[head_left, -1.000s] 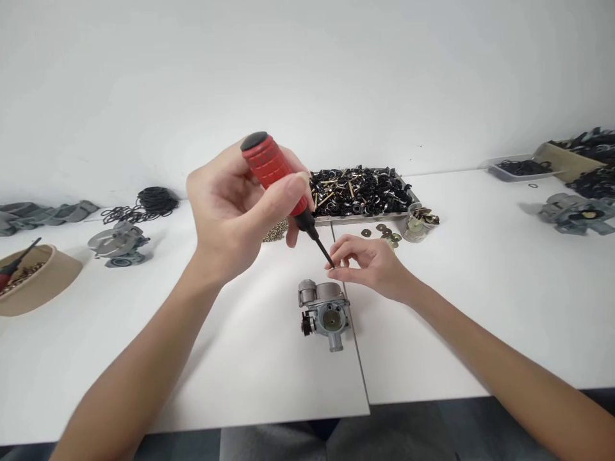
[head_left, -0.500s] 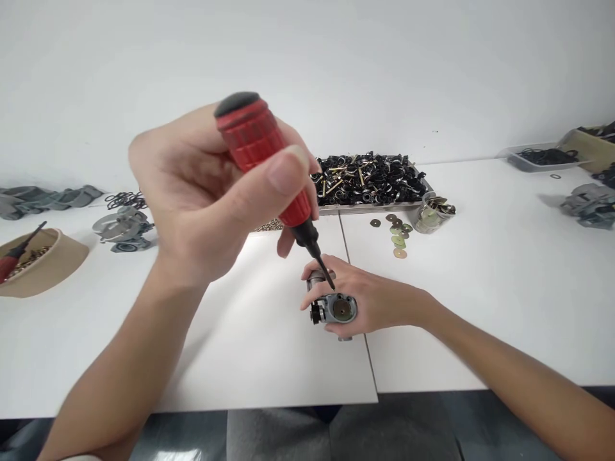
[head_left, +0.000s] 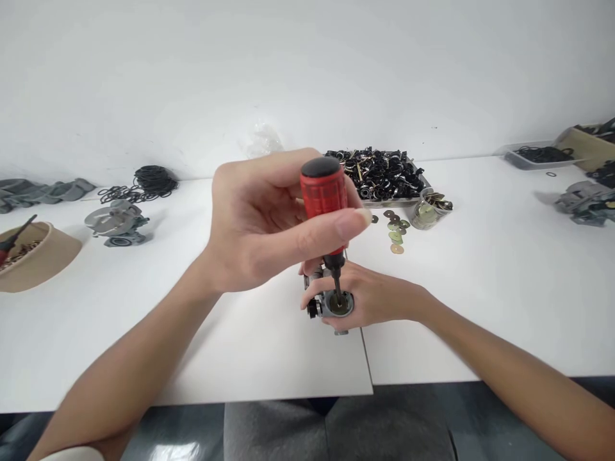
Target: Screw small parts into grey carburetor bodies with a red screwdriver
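My left hand (head_left: 283, 224) is wrapped round the red handle of a screwdriver (head_left: 324, 192) with a black cap. The screwdriver stands nearly upright, its tip at the middle of the round brass-coloured plate (head_left: 339, 306) in a small grey metal part (head_left: 328, 310). My right hand (head_left: 368, 294) grips that metal part from the right, its fingers around the body, near the seam between two white table panels. A black fitting sits on the part's left side. My left hand partly hides the fingers behind it.
Behind stand a tray of black parts (head_left: 384, 176), a cup of metal plates (head_left: 427, 212) and loose plates (head_left: 396, 237). On the left are a bowl (head_left: 52, 259), a grey metal casting (head_left: 118, 223) and black rings (head_left: 152, 182). A clear tray (head_left: 538, 160) and another casting (head_left: 586, 202) lie right.
My left hand has moved right and down with the screwdriver, which is now more upright, its tip on the brass-coloured plate. My right hand still holds the metal part.
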`<state>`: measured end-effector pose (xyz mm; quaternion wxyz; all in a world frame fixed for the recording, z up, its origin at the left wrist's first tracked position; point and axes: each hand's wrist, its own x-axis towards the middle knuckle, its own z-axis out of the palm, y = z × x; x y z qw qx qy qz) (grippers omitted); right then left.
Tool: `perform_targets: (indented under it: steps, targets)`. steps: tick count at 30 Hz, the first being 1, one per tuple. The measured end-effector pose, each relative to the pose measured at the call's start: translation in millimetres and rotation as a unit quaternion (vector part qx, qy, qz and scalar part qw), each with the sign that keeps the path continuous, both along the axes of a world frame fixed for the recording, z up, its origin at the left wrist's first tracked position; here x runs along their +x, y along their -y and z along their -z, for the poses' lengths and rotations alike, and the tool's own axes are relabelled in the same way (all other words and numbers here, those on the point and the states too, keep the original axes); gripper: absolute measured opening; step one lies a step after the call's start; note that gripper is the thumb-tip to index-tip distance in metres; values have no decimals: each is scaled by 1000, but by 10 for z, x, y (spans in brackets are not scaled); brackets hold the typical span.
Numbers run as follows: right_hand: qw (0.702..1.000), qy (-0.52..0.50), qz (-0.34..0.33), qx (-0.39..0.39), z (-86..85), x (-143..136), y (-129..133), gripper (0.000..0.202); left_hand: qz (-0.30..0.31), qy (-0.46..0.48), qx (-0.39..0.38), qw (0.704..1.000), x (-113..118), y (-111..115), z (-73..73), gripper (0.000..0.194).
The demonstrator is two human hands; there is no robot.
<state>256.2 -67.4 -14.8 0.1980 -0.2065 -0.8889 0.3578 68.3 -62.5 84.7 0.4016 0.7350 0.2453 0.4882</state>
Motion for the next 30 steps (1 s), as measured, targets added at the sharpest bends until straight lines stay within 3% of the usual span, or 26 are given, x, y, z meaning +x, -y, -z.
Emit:
perform_targets:
  steps: [12,17,22,25,28,30]
  targets:
    - [1000,4,-2,-11,-32,-8,-3,34,7,-5,-8,1000,50,-26,26,25]
    - [1000,15,2,-25,-47,-6,6,35,31,-36,45,998,0,-9,12,18]
    - [1000,-6,13,-3,-10,15,14,32,112,-128,153,973,-81,151,-202,28]
    - [1000,-11,13,-8,-26,12,12,31,142,-125,186,964,-35,208,-270,20]
    - [999,-10,38,-18,-18,-11,-10,29,117,-95,231,961,16,208,-220,31]
    - [998,-14,52,-18,10,-14,-43,31,83,-73,216,970,10,212,-175,47]
